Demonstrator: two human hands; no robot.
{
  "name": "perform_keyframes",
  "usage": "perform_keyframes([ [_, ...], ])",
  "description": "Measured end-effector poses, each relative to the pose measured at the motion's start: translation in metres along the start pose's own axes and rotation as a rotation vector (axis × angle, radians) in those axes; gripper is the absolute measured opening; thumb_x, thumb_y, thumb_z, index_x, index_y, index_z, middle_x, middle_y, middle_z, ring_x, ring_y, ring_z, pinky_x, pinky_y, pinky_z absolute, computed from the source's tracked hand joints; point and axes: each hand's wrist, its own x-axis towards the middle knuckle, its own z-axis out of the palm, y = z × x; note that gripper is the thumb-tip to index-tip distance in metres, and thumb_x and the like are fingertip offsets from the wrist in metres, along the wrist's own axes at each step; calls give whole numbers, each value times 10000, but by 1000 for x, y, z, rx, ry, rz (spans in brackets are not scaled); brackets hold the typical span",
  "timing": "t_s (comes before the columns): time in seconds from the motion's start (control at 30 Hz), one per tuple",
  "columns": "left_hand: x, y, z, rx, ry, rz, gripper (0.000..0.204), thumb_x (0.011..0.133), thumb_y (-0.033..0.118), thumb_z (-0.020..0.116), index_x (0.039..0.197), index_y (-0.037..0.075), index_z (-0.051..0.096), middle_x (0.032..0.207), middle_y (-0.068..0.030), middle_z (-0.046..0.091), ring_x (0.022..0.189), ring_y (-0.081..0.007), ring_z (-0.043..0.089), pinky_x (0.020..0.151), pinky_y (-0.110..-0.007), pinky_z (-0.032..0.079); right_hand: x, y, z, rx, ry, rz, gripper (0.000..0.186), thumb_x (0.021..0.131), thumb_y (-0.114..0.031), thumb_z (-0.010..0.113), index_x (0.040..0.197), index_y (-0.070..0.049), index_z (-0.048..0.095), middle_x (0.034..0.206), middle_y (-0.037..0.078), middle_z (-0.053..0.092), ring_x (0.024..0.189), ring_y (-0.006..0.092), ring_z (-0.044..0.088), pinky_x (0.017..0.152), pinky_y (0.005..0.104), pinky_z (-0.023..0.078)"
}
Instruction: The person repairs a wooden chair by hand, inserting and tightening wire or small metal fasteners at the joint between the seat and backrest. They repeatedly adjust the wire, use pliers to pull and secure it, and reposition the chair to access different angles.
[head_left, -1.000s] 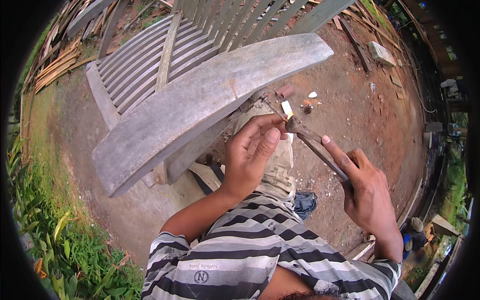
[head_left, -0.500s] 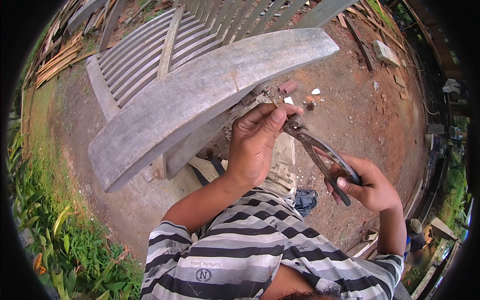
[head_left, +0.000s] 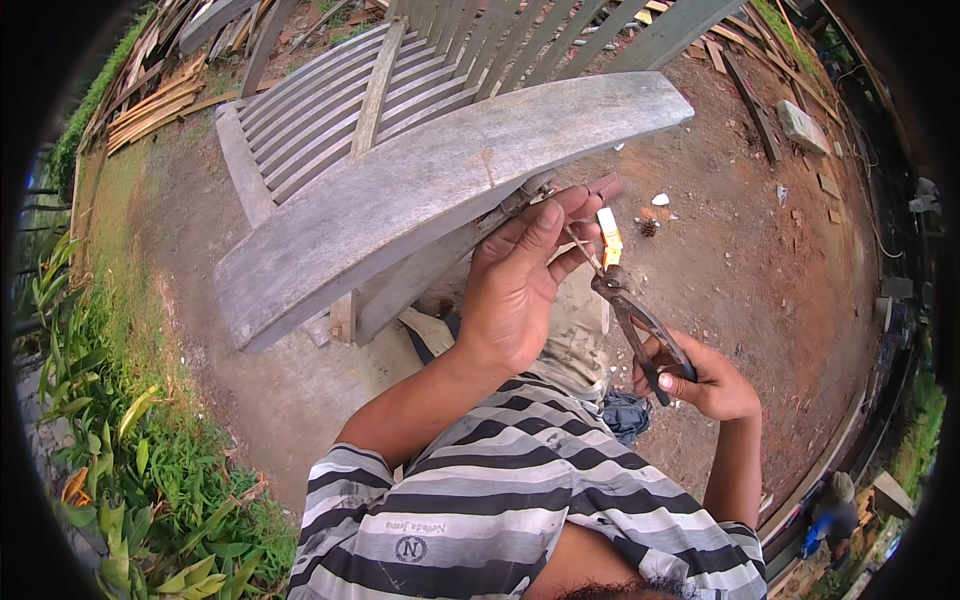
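Note:
A weathered grey wooden bench (head_left: 310, 110) lies across the upper part, its broad curved armrest (head_left: 450, 180) nearest me. Beneath the armrest, a bolt-like metal fitting (head_left: 538, 186) sticks out by the fingertips of my left hand (head_left: 515, 285). That hand is closed, thumb against fingers, on a thin rusty metal wire (head_left: 582, 246) that slants down to the jaws of the pincers. My right hand (head_left: 715, 382) is wrapped round the dark handles of these pincers (head_left: 612, 286). Whether the jaws bite the wire is too small to tell.
A small yellow-and-white packet (head_left: 609, 236) and reddish brick pieces (head_left: 604, 187) lie on the dirt beyond my hands. Planks (head_left: 150, 112) are heaped at far left, above leafy plants (head_left: 150, 490). A pale block (head_left: 803, 128) lies at far right; another person (head_left: 833, 515) is at lower right.
The pincers have come away from my left fingertips, down toward me, baring the thin wire. My right hand has shifted left. The view has turned slightly, so the bench sits farther right.

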Motion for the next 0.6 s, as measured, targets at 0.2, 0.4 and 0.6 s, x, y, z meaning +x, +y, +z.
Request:
perform_keyframes([
  [0.2, 1, -6, 0, 136, 32, 16, 306, 1049, 281, 643, 1228, 41, 706, 1155, -111, 737, 1048, -200, 687, 954, -353, 533, -3, 110, 5, -43, 458, 232, 663, 977, -45, 648, 1592, -82, 404, 1215, 119, 694, 1055, 210, 685, 974, 373, 522],
  [0.4, -9, -17, -20, 684, -80, -37, 360, 1067, 322, 607, 1241, 15, 678, 1134, -123, 744, 1056, -184, 688, 965, -346, 519, -4, 177, 23, 319, 637, 399, 644, 1006, -6, 579, 1606, -138, 385, 1296, 130, 702, 1149, 245, 678, 995, 392, 522],
  [0.6, 0, -41, -42, 751, -147, -19, 554, 1084, 462, 524, 1397, 6, 549, 1281, -159, 684, 1162, -229, 654, 1011, -378, 497, 18, 15, 36, 65, 243, -141, 668, 1012, -53, 597, 1625, -104, 336, 1388, 192, 630, 1225, 286, 640, 939, 400, 561],
])
